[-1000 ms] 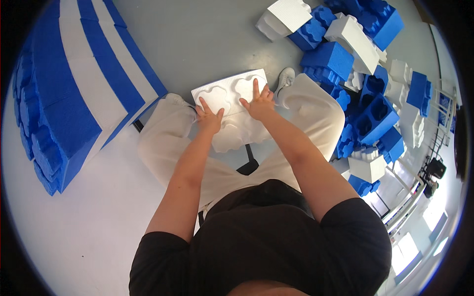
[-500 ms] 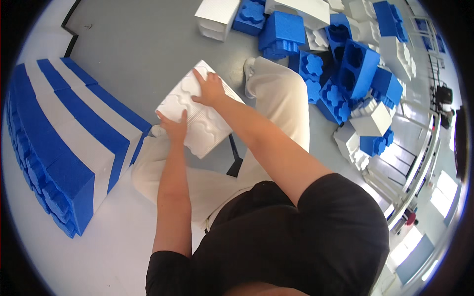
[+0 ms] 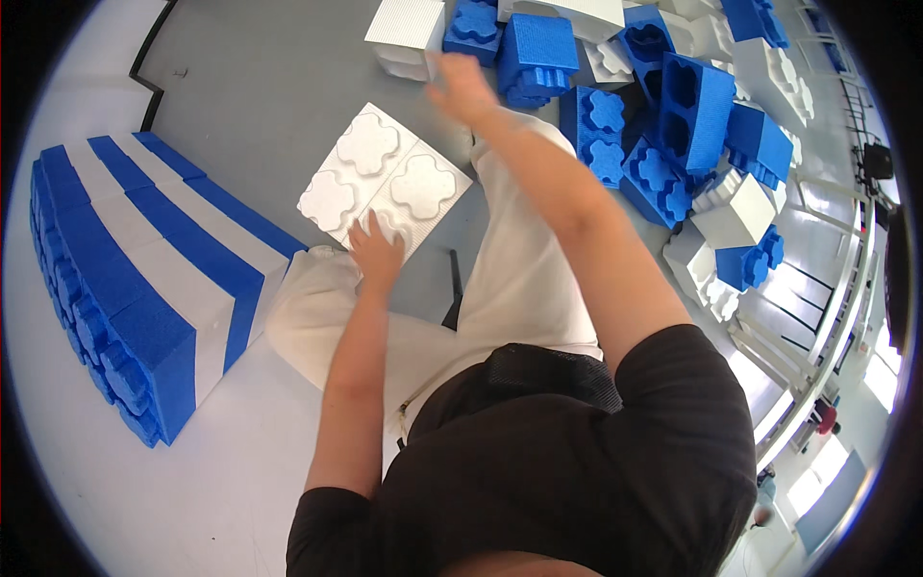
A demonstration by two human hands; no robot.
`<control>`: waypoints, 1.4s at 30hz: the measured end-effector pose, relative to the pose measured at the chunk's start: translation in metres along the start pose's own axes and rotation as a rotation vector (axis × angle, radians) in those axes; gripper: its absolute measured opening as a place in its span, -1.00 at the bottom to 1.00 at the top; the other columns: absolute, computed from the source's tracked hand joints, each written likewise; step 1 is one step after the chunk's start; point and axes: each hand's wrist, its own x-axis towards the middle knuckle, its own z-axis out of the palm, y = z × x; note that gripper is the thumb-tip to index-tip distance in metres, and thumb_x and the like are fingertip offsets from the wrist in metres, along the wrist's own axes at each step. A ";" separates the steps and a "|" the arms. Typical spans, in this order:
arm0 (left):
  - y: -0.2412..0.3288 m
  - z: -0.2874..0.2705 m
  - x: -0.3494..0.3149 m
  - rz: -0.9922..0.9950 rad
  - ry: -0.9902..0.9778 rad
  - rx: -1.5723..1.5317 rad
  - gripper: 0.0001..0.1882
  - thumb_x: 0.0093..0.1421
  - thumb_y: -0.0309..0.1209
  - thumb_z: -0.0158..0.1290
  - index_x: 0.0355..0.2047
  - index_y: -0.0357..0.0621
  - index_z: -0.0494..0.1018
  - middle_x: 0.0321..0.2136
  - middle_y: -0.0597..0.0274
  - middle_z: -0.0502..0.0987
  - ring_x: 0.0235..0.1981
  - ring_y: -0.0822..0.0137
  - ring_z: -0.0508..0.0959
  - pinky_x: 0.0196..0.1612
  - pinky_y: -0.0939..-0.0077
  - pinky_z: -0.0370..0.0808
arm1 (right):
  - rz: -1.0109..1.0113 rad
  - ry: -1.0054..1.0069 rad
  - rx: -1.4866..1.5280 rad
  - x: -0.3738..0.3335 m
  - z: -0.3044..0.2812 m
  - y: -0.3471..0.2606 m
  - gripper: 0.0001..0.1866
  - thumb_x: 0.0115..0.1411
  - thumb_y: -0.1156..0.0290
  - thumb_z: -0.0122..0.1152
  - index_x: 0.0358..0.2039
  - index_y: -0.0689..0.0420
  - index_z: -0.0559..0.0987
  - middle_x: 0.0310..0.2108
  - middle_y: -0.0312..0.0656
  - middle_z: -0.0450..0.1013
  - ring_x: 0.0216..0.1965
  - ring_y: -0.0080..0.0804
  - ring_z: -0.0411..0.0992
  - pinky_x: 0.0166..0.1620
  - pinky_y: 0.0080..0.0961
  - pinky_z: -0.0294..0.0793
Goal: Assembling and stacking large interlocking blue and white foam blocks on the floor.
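A pair of white foam building blocks lies side by side in front of me, beside my knees, with flower-shaped knobs facing up and a seam between them. My left hand rests with spread fingers on the near knob of these blocks. Stretched forward and slightly blurred, my right hand has nothing in it and its thumb stands apart from the fingers. It is nearest to another white block with a ribbed top, at the near edge of a pile; whether they touch I cannot tell.
To my left stands a stack of blue and white striped blocks. A jumbled pile of blue blocks and white blocks spreads at the far right. Metal railings run beyond the pile. Grey floor lies ahead.
My right hand has left the white blocks and reached forward toward the pile. My left hand has shifted right onto a near knob. The white blocks now lie straighter together.
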 end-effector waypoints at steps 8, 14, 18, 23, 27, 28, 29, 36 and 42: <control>0.027 0.014 -0.070 -0.062 -0.217 0.002 0.12 0.10 -0.17 0.29 0.50 0.01 -0.20 0.47 -0.25 -0.34 0.45 -0.40 -0.22 0.31 -0.39 0.12 | 0.689 0.446 -0.072 -0.070 -0.126 0.182 -0.45 0.09 0.32 0.29 0.09 0.29 0.50 -0.05 0.17 0.53 0.02 0.16 0.47 0.13 -0.14 0.43; 0.036 0.012 -0.058 -0.102 -0.322 0.061 0.19 0.08 -0.14 0.31 0.49 -0.12 -0.27 0.45 -0.36 -0.41 0.44 -0.45 -0.28 0.34 -0.35 0.07 | 0.952 0.171 -0.313 -0.191 -0.090 0.240 -0.24 0.10 0.08 0.35 0.21 0.24 0.35 0.02 0.20 0.46 0.11 0.18 0.39 0.19 -0.03 0.32; 0.045 0.002 -0.052 -0.131 -0.446 0.107 0.27 0.06 -0.09 0.32 0.46 -0.32 -0.34 0.40 -0.54 -0.44 0.41 -0.57 -0.31 0.40 -0.30 -0.08 | 1.042 -0.033 -0.254 -0.186 -0.040 0.233 0.12 -0.04 -0.13 0.48 0.36 0.25 0.15 0.10 0.28 0.37 0.15 0.23 0.33 0.25 0.02 0.22; 0.048 0.000 -0.043 -0.132 -0.531 0.112 0.37 -0.01 -0.06 0.36 0.42 -0.43 -0.42 0.35 -0.68 -0.48 0.37 -0.67 -0.38 0.41 -0.33 -0.21 | 1.071 0.070 -0.074 -0.137 -0.010 0.226 0.48 -0.22 -0.24 0.58 0.46 0.26 -0.14 0.32 0.44 0.01 0.32 0.36 0.06 0.30 0.11 0.14; 0.046 0.009 -0.041 -0.142 -0.548 0.213 0.42 -0.03 -0.02 0.36 0.44 -0.32 -0.49 0.39 -0.54 -0.57 0.40 -0.57 -0.45 0.33 -0.29 0.14 | 1.080 0.145 -0.081 -0.091 0.002 0.221 0.55 -0.25 -0.22 0.61 0.46 0.26 -0.23 0.37 0.45 -0.13 0.37 0.42 -0.05 0.34 0.13 0.11; 0.045 0.012 -0.041 -0.154 -0.553 0.214 0.42 -0.03 -0.02 0.36 0.44 -0.32 -0.49 0.39 -0.54 -0.57 0.40 -0.57 -0.45 0.33 -0.29 0.14 | 1.092 0.127 -0.079 -0.083 0.006 0.220 0.56 -0.26 -0.21 0.62 0.46 0.25 -0.24 0.38 0.45 -0.14 0.38 0.41 -0.06 0.35 0.13 0.11; 0.043 0.015 -0.043 -0.149 -0.533 0.215 0.43 -0.05 -0.02 0.36 0.44 -0.33 -0.49 0.38 -0.55 -0.57 0.40 -0.59 -0.45 0.34 -0.29 0.13 | 1.104 0.108 -0.080 -0.077 0.010 0.221 0.57 -0.28 -0.20 0.63 0.46 0.24 -0.26 0.38 0.44 -0.16 0.38 0.41 -0.06 0.36 0.13 0.10; 0.035 0.019 -0.044 -0.078 -0.504 0.069 0.52 -0.14 0.01 0.43 0.39 -0.50 -0.48 0.31 -0.77 -0.52 0.33 -0.76 -0.44 0.35 -0.48 -0.26 | 1.200 0.182 -0.219 -0.042 0.024 0.237 0.58 -0.28 -0.17 0.65 0.46 0.25 -0.29 0.40 0.31 -0.10 0.38 0.24 0.01 0.37 0.07 0.11; 0.040 0.021 -0.048 -0.130 -0.435 0.125 0.50 -0.18 -0.06 0.45 0.44 -0.33 -0.44 0.39 -0.57 -0.50 0.38 -0.65 -0.40 0.27 -0.34 0.20 | 1.243 0.094 -0.231 -0.048 0.010 0.234 0.59 -0.30 -0.12 0.65 0.45 0.28 -0.30 0.34 0.34 -0.04 0.33 0.25 0.07 0.36 0.08 0.08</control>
